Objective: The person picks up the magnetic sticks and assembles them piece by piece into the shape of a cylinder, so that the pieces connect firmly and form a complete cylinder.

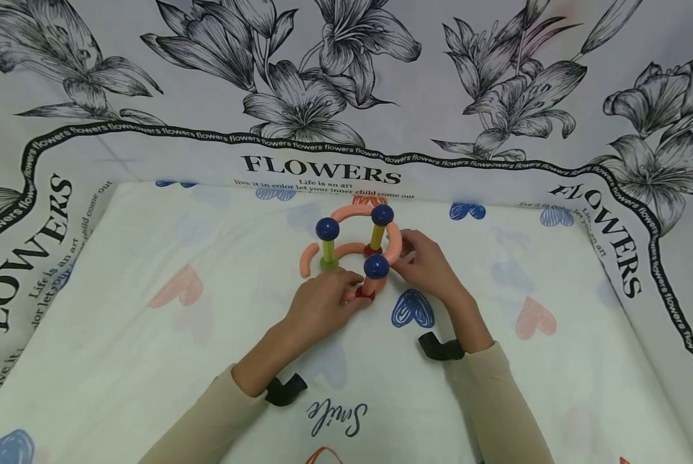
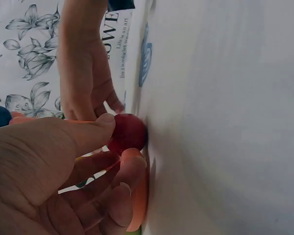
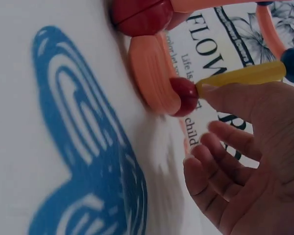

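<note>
A toy frame of rods and balls stands on the white heart-print cloth [image 1: 207, 335]. It has three upright posts topped by dark blue balls [image 1: 327, 229], joined by orange arcs [image 1: 394, 240]. My left hand [image 1: 354, 290] pinches the red ball [image 2: 129, 132] at the foot of the near orange post [image 1: 372, 283], thumb on top, beside an orange arc lying flat [image 2: 139, 196]. My right hand [image 1: 407, 251] is at the frame's right side with loose fingers [image 3: 210, 127]; its thumb lies by the yellow post [image 3: 245, 76], which stands on another red ball [image 3: 183, 95].
A loose orange arc [image 1: 307, 259] lies on the cloth left of the frame. A flower-print sheet with the word FLOWERS [image 1: 323, 169] rises behind and at both sides. Bare cloth stretches left, right and toward me.
</note>
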Available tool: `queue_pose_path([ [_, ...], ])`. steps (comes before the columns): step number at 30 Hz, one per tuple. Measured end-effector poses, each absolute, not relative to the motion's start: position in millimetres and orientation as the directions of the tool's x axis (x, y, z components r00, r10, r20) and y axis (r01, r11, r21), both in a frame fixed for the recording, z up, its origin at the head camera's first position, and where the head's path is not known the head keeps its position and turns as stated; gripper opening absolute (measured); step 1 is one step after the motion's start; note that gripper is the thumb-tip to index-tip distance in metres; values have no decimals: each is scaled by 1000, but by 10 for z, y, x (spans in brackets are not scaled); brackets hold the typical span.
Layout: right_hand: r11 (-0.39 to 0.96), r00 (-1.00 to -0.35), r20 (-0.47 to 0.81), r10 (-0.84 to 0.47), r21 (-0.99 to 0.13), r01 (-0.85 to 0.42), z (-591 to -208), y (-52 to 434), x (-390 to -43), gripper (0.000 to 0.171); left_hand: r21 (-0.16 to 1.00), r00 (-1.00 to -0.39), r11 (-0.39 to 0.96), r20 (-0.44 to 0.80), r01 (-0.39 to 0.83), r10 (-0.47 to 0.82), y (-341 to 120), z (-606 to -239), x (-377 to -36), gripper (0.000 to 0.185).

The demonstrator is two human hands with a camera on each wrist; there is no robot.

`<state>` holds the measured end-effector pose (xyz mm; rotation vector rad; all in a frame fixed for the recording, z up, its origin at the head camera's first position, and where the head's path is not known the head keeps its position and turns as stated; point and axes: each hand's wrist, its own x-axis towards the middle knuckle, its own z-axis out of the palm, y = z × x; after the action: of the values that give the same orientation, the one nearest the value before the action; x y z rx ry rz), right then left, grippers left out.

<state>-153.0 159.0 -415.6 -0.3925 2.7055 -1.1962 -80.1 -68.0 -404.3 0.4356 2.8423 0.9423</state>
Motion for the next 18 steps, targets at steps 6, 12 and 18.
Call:
queue_pose_path([
  [6, 603, -960, -47, -277, -787, -135, -4188, 1478, -1584, 59, 626, -938, 739, -36, 248, 346, -663, -4101, -820, 20],
  [12, 529, -944, -29, -330, -834, -159, -4236, 1429, -1617, 52, 612, -941, 748, -17, 257, 337, -659, -4113, -806, 21],
  [18, 549, -944, -44, -327, -822, -152, -4234, 1445, -1605, 42, 626, -939, 733, -5, 265, 343, -652, -4114, -804, 19],
])
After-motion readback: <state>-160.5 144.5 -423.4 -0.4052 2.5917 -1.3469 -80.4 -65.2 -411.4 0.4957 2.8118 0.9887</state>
